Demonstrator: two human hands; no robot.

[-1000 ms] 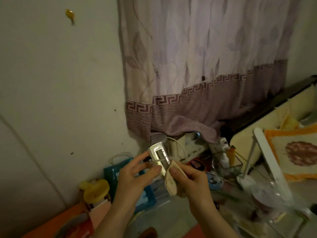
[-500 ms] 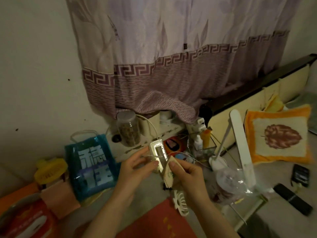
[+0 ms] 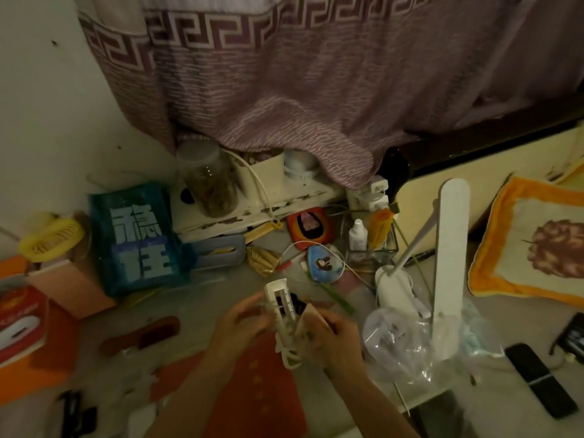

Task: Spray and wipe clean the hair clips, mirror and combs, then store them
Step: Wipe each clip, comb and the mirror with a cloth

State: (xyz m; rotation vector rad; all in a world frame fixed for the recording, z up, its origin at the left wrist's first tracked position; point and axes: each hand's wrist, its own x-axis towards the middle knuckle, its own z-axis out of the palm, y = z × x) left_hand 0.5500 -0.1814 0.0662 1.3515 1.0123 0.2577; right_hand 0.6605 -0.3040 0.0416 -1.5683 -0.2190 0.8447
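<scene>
White plastic hair clip (image 3: pixel 281 308), rectangular with an open slotted frame, held upright above the cluttered surface (image 3: pixel 196 298) between both hands. Fingers (image 3: pixel 252 311) of the left hand (image 3: pixel 241 322) are curled round the clip's left edge, pinching it. Fingers (image 3: pixel 328 320) of the right hand (image 3: pixel 335 338) are curled round a folded beige wiping cloth (image 3: pixel 308 324), which is pressed against the clip's right side. A second white hair clip (image 3: pixel 289 355) with looped prongs shows just below the fingers of both hands; whether it hangs from a hand or lies on the surface cannot be told. Left of the left fingers, well apart, a brown wooden comb (image 3: pixel 142 335) lies flat on the surface. Beyond the fingers, near them, lies a blue oval compact mirror (image 3: pixel 325 263) with a printed figure; farther beyond lies a red rounded case (image 3: pixel 311 227). Right of the right fingers, a crumpled clear plastic bag (image 3: pixel 401 339) lies beside the white desk lamp (image 3: pixel 448 263). Below the fingers lies a red paper sheet (image 3: pixel 262 393).
</scene>
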